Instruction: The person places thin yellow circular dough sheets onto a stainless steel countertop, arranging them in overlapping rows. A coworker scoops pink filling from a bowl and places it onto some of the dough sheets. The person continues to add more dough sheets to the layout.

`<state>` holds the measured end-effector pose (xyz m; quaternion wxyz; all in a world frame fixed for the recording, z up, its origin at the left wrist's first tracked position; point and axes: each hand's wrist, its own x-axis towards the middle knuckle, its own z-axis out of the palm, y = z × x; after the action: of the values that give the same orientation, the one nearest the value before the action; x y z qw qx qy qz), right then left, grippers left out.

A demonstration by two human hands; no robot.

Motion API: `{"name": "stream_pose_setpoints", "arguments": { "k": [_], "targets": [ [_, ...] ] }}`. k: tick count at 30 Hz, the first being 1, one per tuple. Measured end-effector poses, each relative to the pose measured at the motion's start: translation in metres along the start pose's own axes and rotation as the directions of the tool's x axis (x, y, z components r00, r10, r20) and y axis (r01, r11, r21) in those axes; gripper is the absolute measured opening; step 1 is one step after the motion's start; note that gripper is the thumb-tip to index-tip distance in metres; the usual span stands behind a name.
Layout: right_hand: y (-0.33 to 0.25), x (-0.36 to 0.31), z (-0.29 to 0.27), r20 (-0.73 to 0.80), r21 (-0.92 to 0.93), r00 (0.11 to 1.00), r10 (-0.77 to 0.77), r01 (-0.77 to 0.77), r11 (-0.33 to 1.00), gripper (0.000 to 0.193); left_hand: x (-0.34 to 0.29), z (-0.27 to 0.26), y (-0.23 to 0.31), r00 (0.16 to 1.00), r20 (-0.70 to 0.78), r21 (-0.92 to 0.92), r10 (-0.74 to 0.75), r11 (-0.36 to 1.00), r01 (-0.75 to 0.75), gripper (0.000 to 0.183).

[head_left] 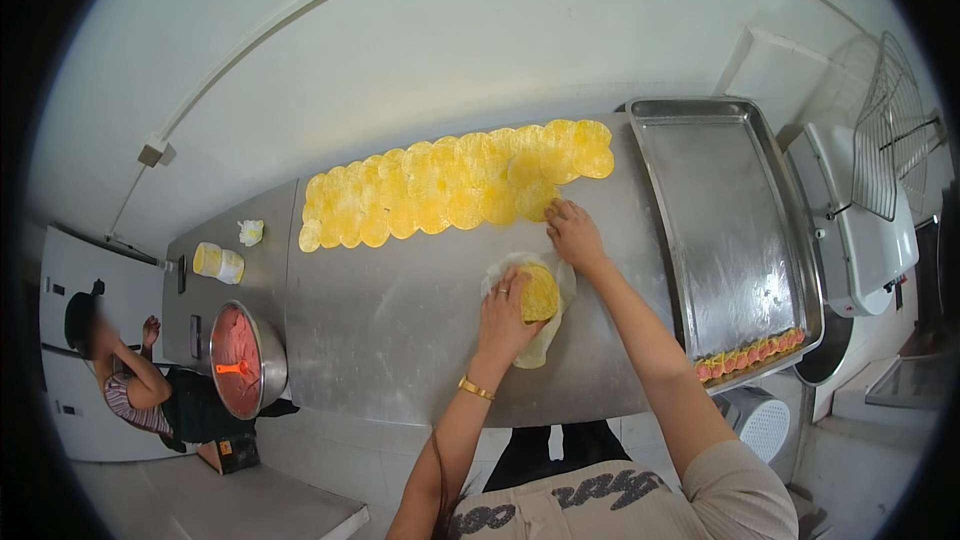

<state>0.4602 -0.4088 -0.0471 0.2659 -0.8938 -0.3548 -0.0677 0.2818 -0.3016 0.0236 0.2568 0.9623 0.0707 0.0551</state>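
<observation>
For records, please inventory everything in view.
Table: one, grey, centre
Discs: many, yellow, wall side
Disc stack: one, yellow, near side
Sheet: one, whitish, beneath stack
Tray: one, silver, right
Filled pieces: several, pink-yellow, in tray
Bowl: one, silver, left
Mixture: one, pink, in bowl
Scoop: one, orange, on mixture
Tub: one, yellow-white, left
Scrap: one, whitish, beside tub
Appliance: one, white, right
Wirework: one, metallic, right
Co-worker: one, dark apron, left
Left hand: one, bare, on stack
Right hand: one, bare, at discs
</observation>
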Motion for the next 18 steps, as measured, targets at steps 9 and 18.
{"name": "stream_pose_setpoints", "arguments": {
  "k": [9, 18],
  "targets": [
    [-0.065, -0.05, -0.065, 0.028, 0.483, 0.998, -0.048, 0.028, 0.875, 0.035, -0.038, -0.005, -0.019, 0.991, -0.064, -0.238, 0.116, 0.963, -0.128, 0.032],
    [-0.115, -0.087, -0.091, 0.147, 0.558, 0.989, 0.035, -0.112, 0.822, 0.022, -0.027, -0.029, -0.012, 0.951, -0.307, -0.43, 0.037, 0.886, -0.173, 0.011]
  ]
}}
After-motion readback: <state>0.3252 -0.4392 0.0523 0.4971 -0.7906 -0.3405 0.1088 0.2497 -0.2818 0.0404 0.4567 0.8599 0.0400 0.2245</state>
